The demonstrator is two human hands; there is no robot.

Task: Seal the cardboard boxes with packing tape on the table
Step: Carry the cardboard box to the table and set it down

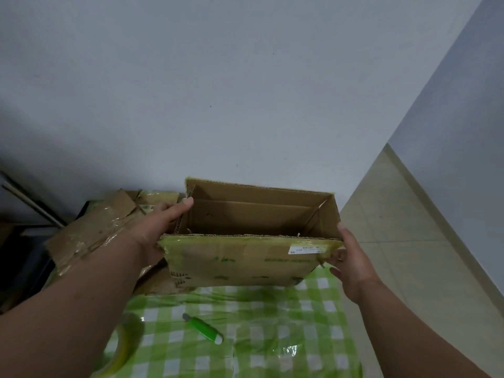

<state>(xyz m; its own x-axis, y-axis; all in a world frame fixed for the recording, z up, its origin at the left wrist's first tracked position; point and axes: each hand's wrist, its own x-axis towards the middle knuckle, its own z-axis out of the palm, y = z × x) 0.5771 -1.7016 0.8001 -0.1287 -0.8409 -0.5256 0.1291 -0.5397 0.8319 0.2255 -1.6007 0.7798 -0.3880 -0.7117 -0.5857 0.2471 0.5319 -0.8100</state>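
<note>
The person is holding an open brown cardboard box (245, 257) above the green checked tablecloth (272, 323). The left hand (158, 227) is gripping its left wall, thumb hooked inside; the right hand (351, 263) is pinching the right corner. A yellowish tape roll (122, 350) and green utility knife (203, 328) are lying nearby.
</note>
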